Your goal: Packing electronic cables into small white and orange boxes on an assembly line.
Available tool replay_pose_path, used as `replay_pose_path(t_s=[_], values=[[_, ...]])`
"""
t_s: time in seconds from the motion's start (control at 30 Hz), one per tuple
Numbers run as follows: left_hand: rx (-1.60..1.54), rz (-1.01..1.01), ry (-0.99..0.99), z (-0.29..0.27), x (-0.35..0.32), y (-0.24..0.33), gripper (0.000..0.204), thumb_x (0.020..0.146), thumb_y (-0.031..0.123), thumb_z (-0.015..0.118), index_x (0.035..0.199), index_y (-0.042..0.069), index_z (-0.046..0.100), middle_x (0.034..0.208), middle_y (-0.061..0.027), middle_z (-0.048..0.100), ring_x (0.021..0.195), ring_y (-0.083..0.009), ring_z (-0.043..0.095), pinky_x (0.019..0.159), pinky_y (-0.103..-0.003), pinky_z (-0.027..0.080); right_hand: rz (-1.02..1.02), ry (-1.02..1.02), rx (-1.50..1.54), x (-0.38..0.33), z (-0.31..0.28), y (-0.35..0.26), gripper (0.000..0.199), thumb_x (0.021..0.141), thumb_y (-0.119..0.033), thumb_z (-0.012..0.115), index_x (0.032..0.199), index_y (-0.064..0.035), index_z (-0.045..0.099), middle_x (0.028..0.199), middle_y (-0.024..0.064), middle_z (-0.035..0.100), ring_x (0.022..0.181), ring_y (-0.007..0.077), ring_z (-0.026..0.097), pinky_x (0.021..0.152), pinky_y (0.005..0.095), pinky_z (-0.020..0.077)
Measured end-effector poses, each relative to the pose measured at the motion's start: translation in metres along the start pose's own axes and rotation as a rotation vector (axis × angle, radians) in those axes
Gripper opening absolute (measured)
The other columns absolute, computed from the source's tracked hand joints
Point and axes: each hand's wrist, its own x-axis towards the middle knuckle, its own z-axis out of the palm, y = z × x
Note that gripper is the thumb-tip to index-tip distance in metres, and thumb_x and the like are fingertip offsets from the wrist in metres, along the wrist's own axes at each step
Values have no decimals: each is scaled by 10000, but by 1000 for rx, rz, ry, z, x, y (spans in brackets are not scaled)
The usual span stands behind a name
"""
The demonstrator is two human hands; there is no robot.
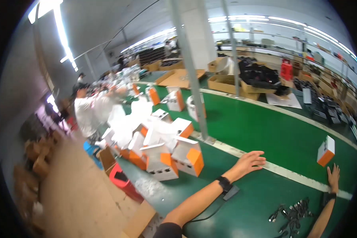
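Right now, reading the clock from the middle of our view, we have one white-and-orange box (325, 151) between three and four o'clock, upright on the green belt (261, 123) and apart from all the others. Our right hand (333, 174) is just beside its near end, fingers loosely spread and gripping nothing; we cannot tell for sure whether a fingertip touches the cardboard. Our left hand (250, 162), at four o'clock, hangs over the belt's pale edge strip (291, 173), wide and empty, the fingers slightly parted. As far as we can judge, this lone box is the furthest along, since we see no raised flap on it. Plenty seems left: around seven o'clock, a crowd of open boxes (162, 171) stands on the green bench (242, 216), with flaps up and white wrapping (141, 107) heaped among them, too blurred for us to say whether it is bags or sheets. More boxes (173, 100) stand along the belt toward twelve o'clock, and we can't judge whether those are finished. Between four and five o'clock lies a loose pile of black cables (295, 214), untouched by either hand, so we take those as unused so far. We also have a red bin (125, 183) between seven and eight o'clock.
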Motion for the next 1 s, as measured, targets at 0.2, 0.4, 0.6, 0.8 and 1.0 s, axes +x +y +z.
replay_pose_path(t_s=[0.2, 0.4, 0.6, 0.8, 1.0], values=[[581, 201, 14, 24, -7, -12, 276, 1122, 194, 609, 1333, 25, 668, 1227, -112, 713, 1133, -209, 703, 944, -362, 599, 38, 47, -160, 25, 13, 14, 815, 1092, -740, 353, 1759, -284, 243, 1836, 136, 166, 1684, 385, 154, 1278, 700, 193], [1150, 430, -36, 44, -15, 3, 138, 1049, 74, 639, 1152, 9, 703, 1156, -111, 686, 1023, -252, 688, 838, -368, 581, -23, 54, -60, 28, 22, 29, 771, 1111, -671, 416, 1732, -221, 331, 1809, 178, 242, 1662, 411, 221, 1282, 675, 210], [1331, 589, -119, 51, -17, 4, 112, 986, 20, 663, 1089, 21, 707, 1169, -120, 665, 1133, -330, 643, 978, -431, 547, -5, 203, -87, 45, 33, 56, 749, 1123, -612, 443, 1719, -168, 353, 1792, 214, 267, 1655, 423, 237, 1277, 676, 222], [1277, 518, -94, 47, -12, 1, 135, 995, 32, 682, 1119, 31, 733, 1208, -109, 666, 1209, -315, 633, 1018, -422, 541, 73, 177, -128, 37, 34, 41, 706, 1141, -565, 419, 1710, -151, 359, 1774, 232, 296, 1633, 443, 277, 1257, 676, 281], [1359, 513, -58, 46, -14, 2, 136, 994, 34, 685, 1118, 42, 739, 1165, -93, 677, 1177, -306, 618, 1024, -413, 522, 80, 224, -141, 41, 38, 53, 665, 1147, -514, 414, 1699, -145, 374, 1771, 236, 298, 1622, 463, 290, 1243, 694, 294]])
